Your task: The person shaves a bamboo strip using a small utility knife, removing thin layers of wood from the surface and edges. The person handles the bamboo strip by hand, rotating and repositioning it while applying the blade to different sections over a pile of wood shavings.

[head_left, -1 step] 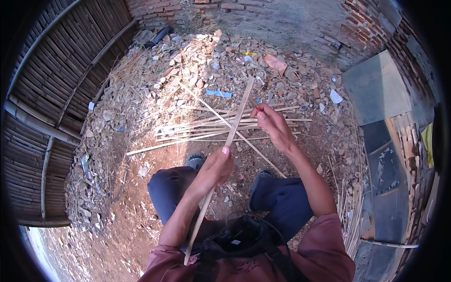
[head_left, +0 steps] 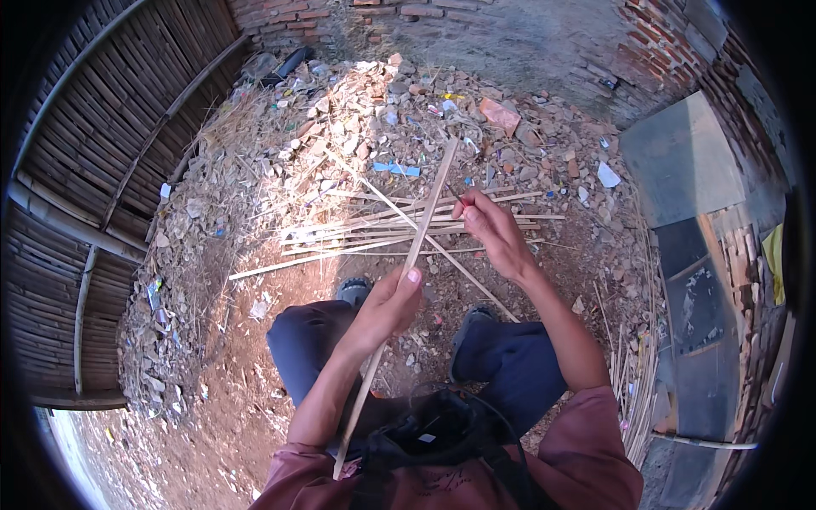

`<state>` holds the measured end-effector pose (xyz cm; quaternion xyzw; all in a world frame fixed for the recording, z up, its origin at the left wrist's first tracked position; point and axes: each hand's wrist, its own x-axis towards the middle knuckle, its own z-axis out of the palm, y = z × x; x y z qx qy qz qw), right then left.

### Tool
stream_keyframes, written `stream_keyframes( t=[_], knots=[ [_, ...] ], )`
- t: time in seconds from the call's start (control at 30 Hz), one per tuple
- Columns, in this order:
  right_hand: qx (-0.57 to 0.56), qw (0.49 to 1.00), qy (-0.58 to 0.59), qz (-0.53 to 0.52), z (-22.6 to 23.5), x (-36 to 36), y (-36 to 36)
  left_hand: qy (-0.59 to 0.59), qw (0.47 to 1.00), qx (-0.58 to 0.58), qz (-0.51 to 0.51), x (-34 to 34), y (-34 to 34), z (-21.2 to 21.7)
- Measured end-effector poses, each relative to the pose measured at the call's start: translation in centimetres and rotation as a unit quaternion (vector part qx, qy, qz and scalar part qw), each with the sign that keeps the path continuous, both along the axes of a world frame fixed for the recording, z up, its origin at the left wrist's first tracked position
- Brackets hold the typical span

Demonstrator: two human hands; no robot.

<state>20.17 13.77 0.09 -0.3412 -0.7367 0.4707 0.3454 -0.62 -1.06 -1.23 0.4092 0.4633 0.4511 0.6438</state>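
A long, flat bamboo strip (head_left: 432,208) slants up and away from my lap, its near end against my clothing. My left hand (head_left: 387,306) is closed round its middle, with the thumb along the top. To the right of the strip's upper half, my right hand (head_left: 495,231) pinches a thin, dark, blade-like tool (head_left: 456,194) with a bit of red at the fingers. Its tip points toward the strip; whether it touches cannot be made out. Beyond my hands several pale bamboo strips (head_left: 357,240) lie on the ground, and one strip (head_left: 466,274) crosses them diagonally.
Rubble (head_left: 340,110) and litter cover the ground ahead, up to a brick wall (head_left: 476,42). A bamboo slat wall (head_left: 93,110) stands at the left. Boards (head_left: 684,161) lean at the right, near more thin strips (head_left: 639,399). My knees are bent on both sides.
My right hand has shifted slightly left toward the strip, and the thin dark tool in it now shows. My left thumb has turned a little; the strip has barely moved.
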Motion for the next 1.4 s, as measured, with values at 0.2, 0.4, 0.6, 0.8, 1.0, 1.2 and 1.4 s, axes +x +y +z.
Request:
stream_keyframes(
  t=[0.2,0.4,0.6,0.8,1.0,1.2,1.4],
  knots=[
    [0.261,0.957,-0.117,0.045,0.5,-1.5,-2.6,0.012,1.0,-0.024,0.003,-0.6,0.0,-0.6],
    [0.298,0.944,-0.132,0.043,0.1,-2.4,-3.8,0.037,0.999,-0.003,0.002,-0.6,0.0,0.2],
    [0.296,0.944,-0.137,0.053,0.0,-2.5,-4.1,0.104,0.993,0.054,0.026,-0.2,-0.1,0.6],
    [0.295,0.943,-0.149,0.032,-0.1,-2.7,-4.0,0.239,0.962,0.092,0.092,0.3,0.2,-0.7],
    [0.305,0.938,-0.162,0.028,0.0,-2.8,-3.9,0.292,0.944,0.102,0.113,0.5,0.2,-1.1],
    [0.281,0.949,-0.135,-0.055,1.0,-2.0,-1.4,0.319,0.938,0.097,0.091,0.7,-0.2,-1.5],
    [0.131,0.943,-0.2,-0.23,1.4,-0.1,5.3,0.299,0.949,0.089,0.038,0.7,-0.9,-1.5]
  ],
)
